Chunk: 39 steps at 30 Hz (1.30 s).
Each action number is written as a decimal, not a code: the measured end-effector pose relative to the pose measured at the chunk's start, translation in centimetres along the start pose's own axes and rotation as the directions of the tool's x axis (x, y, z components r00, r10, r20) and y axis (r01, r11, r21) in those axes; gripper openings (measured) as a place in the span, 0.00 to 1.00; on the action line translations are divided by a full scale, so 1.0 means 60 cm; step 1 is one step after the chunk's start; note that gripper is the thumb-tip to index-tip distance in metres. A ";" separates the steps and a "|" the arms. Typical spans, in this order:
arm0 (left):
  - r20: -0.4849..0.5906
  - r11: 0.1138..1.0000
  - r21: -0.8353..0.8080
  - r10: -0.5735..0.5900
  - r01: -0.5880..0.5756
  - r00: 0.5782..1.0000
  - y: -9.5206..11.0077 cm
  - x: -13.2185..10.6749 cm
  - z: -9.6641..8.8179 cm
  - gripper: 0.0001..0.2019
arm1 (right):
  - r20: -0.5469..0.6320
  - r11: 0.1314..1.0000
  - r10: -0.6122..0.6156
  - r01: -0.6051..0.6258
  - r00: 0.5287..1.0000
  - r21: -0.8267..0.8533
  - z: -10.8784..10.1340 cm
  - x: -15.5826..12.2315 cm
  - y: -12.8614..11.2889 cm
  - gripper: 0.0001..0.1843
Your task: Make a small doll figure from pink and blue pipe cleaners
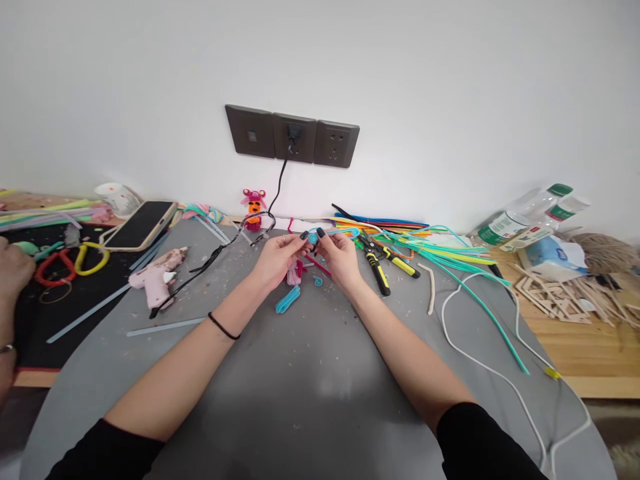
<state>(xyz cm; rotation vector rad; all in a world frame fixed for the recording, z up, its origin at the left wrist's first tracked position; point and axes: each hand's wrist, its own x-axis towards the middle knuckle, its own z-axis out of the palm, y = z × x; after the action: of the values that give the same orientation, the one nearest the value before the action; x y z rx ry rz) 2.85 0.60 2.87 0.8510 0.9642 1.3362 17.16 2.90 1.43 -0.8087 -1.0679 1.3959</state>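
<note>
Between my two hands, above the grey table [320,373], is a blue pipe cleaner [313,238] with a coiled end. My left hand [277,259] pinches it from the left with thumb and finger. From the other side, my right hand [339,256] pinches it too, and a second blue coil shows above its knuckles. Just below the hands lie a folded blue pipe cleaner bundle [287,300], a small blue coil [318,281] and some pink pieces [293,273]. Yellow-and-black pliers [377,270] rest right of my right hand.
A pink glue gun [157,280] with glue sticks lies left. Loose pipe cleaners [440,250] and a white cable [480,363] spread on the right. An orange-pink figure [255,210] stands by the wall. Another person's hand [14,270] is at far left, near scissors [55,268].
</note>
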 end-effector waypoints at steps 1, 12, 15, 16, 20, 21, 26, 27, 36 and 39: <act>-0.003 1.000 0.030 0.001 0.000 1.000 0.003 0.000 -0.002 0.25 | -0.011 1.000 -0.009 0.009 1.000 -0.009 0.000 0.001 0.000 0.28; -0.014 0.979 0.196 0.056 -0.052 0.998 0.009 0.003 -0.011 0.29 | 0.063 0.978 -0.092 0.102 0.994 -0.184 0.002 -0.003 -0.005 0.26; -0.038 0.996 0.086 0.012 -0.009 0.999 0.003 0.004 -0.008 0.30 | 0.082 0.977 -0.103 0.116 0.991 -0.180 0.000 -0.002 -0.005 0.24; -0.031 0.998 0.067 0.003 -0.001 1.000 0.002 0.003 -0.007 0.29 | 0.096 0.974 -0.108 0.125 0.989 -0.188 -0.001 -0.002 -0.005 0.23; 0.056 0.985 0.167 0.027 -0.036 0.998 0.002 0.000 -0.009 0.26 | 0.108 0.956 -0.160 0.181 0.981 -0.233 -0.005 -0.002 -0.004 0.20; 0.078 0.969 0.235 0.055 -0.072 0.995 0.004 0.000 -0.011 0.25 | 0.090 0.950 -0.175 0.192 0.980 -0.245 -0.006 -0.001 -0.004 0.20; 0.070 0.798 0.541 0.272 -0.266 0.960 0.023 0.003 -0.029 0.24 | 0.102 0.920 -0.176 0.201 0.979 -0.338 -0.010 -0.003 -0.001 0.16; 0.075 0.783 0.555 0.289 -0.281 0.954 0.026 0.004 -0.031 0.24 | 0.149 0.897 -0.174 0.219 0.973 -0.384 -0.010 -0.004 -0.001 0.14; -0.048 0.912 0.335 0.269 -0.238 0.962 0.020 0.008 -0.027 0.26 | 0.217 0.933 -0.083 0.152 0.973 -0.326 -0.007 0.000 -0.003 0.17; -0.085 0.934 0.272 0.264 -0.232 0.961 0.018 0.008 -0.024 0.27 | 0.175 0.981 -0.022 0.055 0.984 -0.188 -0.007 0.003 -0.008 0.24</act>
<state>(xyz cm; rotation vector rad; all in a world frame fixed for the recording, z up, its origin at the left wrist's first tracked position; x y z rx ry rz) 1.13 1.12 3.28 1.1330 1.1738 1.5105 17.73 3.14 1.76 -0.8118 -1.3616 1.3626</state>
